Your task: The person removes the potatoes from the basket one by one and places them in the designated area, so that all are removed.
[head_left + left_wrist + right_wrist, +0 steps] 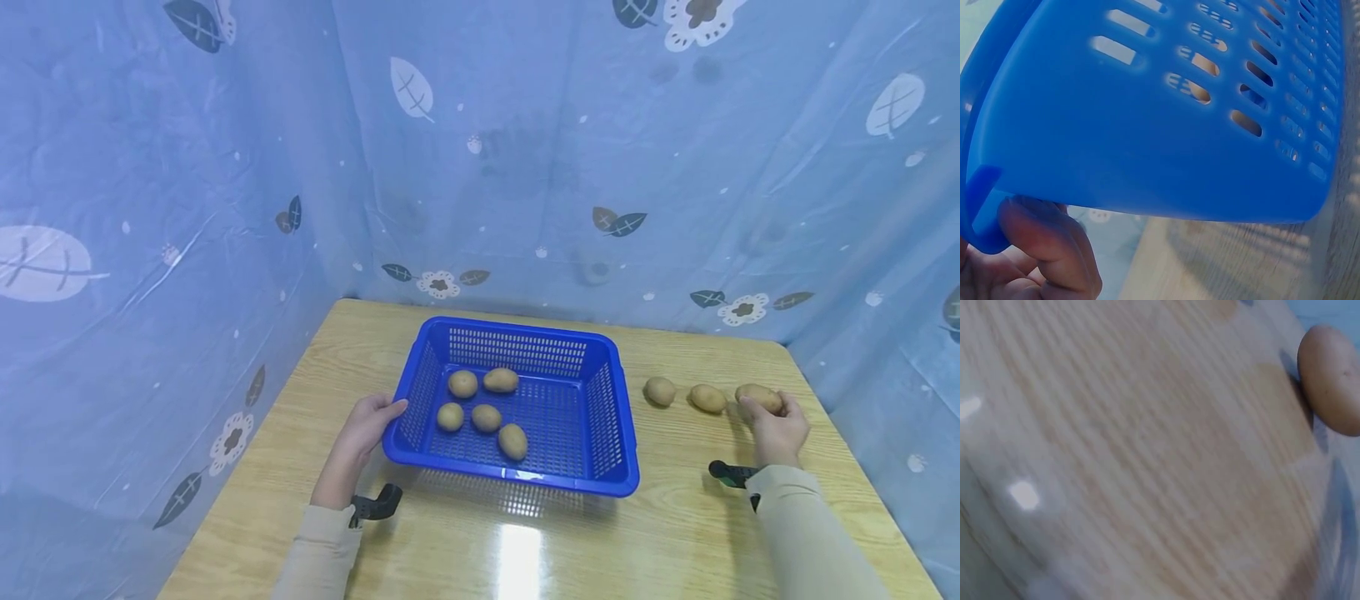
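Note:
A blue plastic basket with slotted walls is in the middle of the head view, several potatoes lying toward its left side. My left hand grips its left rim, thumb on top; the left wrist view shows curled fingers under the rim, beside the slotted wall. At the right of the table my right hand holds a potato between thumb and fingers. Left of that hand lie two more potatoes, an oval one and a rounder one. The right wrist view has one potato, but not the hand.
Everything rests on a glossy wooden table that reflects a bright light. Blue curtain with leaf and flower prints hangs behind the table and along its left and right sides. A dark wrist mount sticks out from the left sleeve, another from the right.

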Available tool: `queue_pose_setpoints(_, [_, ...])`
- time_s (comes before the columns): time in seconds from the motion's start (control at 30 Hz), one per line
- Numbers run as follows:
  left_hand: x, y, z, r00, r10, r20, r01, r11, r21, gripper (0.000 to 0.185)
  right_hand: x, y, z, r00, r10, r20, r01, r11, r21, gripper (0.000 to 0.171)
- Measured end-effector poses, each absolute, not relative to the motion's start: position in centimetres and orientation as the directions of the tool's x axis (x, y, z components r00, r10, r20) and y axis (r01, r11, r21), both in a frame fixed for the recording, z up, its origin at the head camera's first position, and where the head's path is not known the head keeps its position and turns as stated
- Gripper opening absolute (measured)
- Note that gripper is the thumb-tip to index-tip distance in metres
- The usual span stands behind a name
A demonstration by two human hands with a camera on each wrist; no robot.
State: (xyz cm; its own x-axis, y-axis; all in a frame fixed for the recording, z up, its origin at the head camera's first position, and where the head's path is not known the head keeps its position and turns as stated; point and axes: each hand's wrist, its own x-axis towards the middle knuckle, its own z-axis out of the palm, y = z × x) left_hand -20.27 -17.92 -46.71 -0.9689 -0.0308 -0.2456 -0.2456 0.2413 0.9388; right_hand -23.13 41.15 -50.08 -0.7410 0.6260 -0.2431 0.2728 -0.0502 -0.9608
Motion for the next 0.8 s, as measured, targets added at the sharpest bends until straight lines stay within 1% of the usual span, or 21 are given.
queue_pose_setpoints(0.17, [-20.2,-18.0,-46.8,-0.970,-0.041,-0.239,-0.241,0.263,0.934,0.036,-23.0,41.3,-50.7,-0.741,0.632,-0.226,0.330,0.050,-0.943,0.080])
queue_pose_setpoints(0.33, [-20.3,-17.9,-46.8,-0.967,-0.053,-0.251,-0.256,0.268,0.929,0.035,-23.2,41.5,-51.0,-0.731,0.632,-0.257,0.371,0.052,-0.927,0.081])
queue_pose_setpoints(0.5, [-20.4,-17.9,-46.9,-0.966,-0.054,-0.254,-0.259,0.272,0.927,0.034,-23.7,41.8,-51.3,-0.730,0.639,-0.243,0.387,0.093,-0.917,0.080])
queue_pose_setpoints(0.8, [-20.4,-17.9,-46.9,-0.967,-0.048,-0.249,-0.253,0.268,0.930,0.034,-23.8,41.9,-51.3,-0.769,0.610,-0.193,0.418,0.252,-0.873,0.079])
